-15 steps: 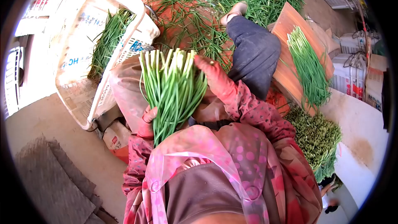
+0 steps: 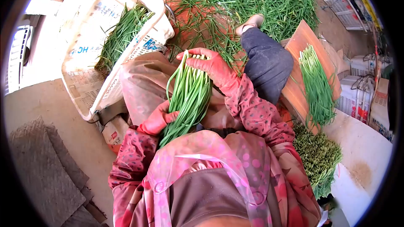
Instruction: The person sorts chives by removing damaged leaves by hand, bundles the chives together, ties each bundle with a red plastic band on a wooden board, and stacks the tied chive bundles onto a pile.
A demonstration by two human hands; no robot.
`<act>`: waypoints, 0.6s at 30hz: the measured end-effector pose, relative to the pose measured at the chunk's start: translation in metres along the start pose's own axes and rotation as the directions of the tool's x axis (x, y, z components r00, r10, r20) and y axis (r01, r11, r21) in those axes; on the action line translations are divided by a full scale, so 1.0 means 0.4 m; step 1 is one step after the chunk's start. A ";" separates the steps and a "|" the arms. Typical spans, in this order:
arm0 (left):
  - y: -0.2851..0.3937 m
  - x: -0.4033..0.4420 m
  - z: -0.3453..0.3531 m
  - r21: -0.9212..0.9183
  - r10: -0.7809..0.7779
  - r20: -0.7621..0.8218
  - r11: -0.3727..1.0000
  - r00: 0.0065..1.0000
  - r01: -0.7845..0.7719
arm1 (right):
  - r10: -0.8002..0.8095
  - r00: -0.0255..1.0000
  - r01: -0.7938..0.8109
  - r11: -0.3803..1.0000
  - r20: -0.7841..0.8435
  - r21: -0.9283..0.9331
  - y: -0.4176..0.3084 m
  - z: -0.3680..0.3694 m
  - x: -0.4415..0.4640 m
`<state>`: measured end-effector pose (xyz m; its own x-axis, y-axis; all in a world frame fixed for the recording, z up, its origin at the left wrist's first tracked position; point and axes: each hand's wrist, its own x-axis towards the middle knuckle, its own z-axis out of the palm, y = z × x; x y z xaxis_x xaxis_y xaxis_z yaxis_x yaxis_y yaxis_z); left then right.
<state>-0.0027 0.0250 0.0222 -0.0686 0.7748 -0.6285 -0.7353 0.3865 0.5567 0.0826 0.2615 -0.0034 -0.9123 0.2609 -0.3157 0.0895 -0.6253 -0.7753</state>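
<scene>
A bunch of garlic chives [image 2: 190, 88] stands over my lap, pale cut ends up and green tips down toward my apron. My left hand [image 2: 162, 117], in a red rubber glove, is closed around the lower left of the stems, its thumb across the front. Over the pale ends curls my gloved right hand [image 2: 206, 63], its fingers bent across the top of the bunch. To the right, another bunch of chives [image 2: 314, 85] lies on a tilted wooden board [image 2: 290, 85].
A big pile of loose chives [image 2: 261, 4] covers the floor ahead. On the left, a white plastic basket [image 2: 78, 75] leans with chives inside. Stacked bunches [image 2: 317, 153] stand at my right, beside a pale ledge [image 2: 357, 143]. Grey matting [image 2: 42, 168] lies at lower left.
My right hand has moved from the bunch's right side onto its pale ends, which now sit closer together. My left hand's grip shows more fully. The whole view has shifted slightly.
</scene>
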 end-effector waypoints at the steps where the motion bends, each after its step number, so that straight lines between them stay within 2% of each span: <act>1: 0.026 -0.008 0.006 0.213 -0.018 -0.049 0.977 0.999 0.028 | 0.000 0.999 -0.001 1.000 -0.044 -0.012 0.014 -0.012 -0.002; 2: 0.053 0.002 0.017 0.417 -0.027 -0.075 0.907 0.997 0.056 | -0.085 0.991 0.075 0.993 -0.103 -0.096 0.028 -0.018 0.000; 4: 0.087 0.024 0.043 0.330 0.181 -0.018 0.929 0.983 -0.165 | -0.034 0.993 0.034 0.999 -0.112 -0.008 -0.026 0.017 -0.031; 6: 0.126 0.058 0.116 0.125 0.361 -0.030 0.927 0.932 -0.355 | -0.163 0.970 0.130 0.975 -0.180 -0.181 0.017 -0.003 -0.016; 8: 0.126 0.104 0.032 0.479 0.323 -0.155 0.851 0.934 -0.215 | -0.190 0.976 0.187 0.981 -0.105 -0.044 0.045 -0.001 0.018; 9: 0.132 0.124 0.046 0.565 0.356 -0.112 0.791 0.928 -0.235 | -0.294 0.949 0.284 0.954 -0.110 -0.094 0.044 0.002 0.018; 10: 0.128 0.128 0.045 0.527 0.300 -0.110 0.826 0.948 -0.200 | -0.391 0.914 0.377 0.916 -0.104 -0.136 0.037 0.010 0.011; 11: 0.134 0.137 0.030 0.608 0.305 -0.097 0.772 0.947 -0.186 | -0.345 0.935 0.330 0.933 -0.088 -0.147 0.029 0.009 0.005; 12: 0.146 0.141 0.037 0.685 0.314 -0.091 0.709 0.945 -0.169 | -0.422 0.903 0.409 0.902 -0.077 -0.142 0.011 0.020 -0.003; 13: 0.151 0.134 0.058 0.629 0.277 -0.125 0.765 0.953 -0.140 | -0.426 0.905 0.418 0.895 -0.018 -0.158 0.014 0.010 -0.005; 14: 0.154 0.138 0.055 0.645 0.277 -0.086 0.748 0.957 -0.159 | -0.424 0.904 0.426 0.891 0.052 -0.156 0.019 0.008 0.000; 15: 0.154 0.134 0.071 0.652 0.279 -0.122 0.746 0.953 -0.135 | -0.489 0.872 0.473 0.826 0.028 -0.308 -0.006 0.022 -0.021; 16: 0.155 0.131 0.090 0.660 0.292 -0.168 0.743 0.941 -0.113 | -0.343 0.924 0.308 0.930 -0.169 -0.201 0.022 0.026 -0.018; 17: 0.150 0.139 0.080 0.656 0.331 -0.144 0.737 0.932 -0.160 | -0.328 0.933 0.261 0.902 -0.150 -0.344 0.025 0.013 -0.013; 18: 0.145 0.146 0.071 0.650 0.368 -0.117 0.731 0.922 -0.210 | -0.232 0.968 0.221 0.968 -0.095 -0.115 0.020 0.016 -0.018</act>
<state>-0.0301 0.1067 0.0332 -0.4132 0.7984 -0.4381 -0.0850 0.4451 0.8914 0.0873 0.2499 -0.0040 -0.8658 0.4677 -0.1778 -0.0688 -0.4632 -0.8836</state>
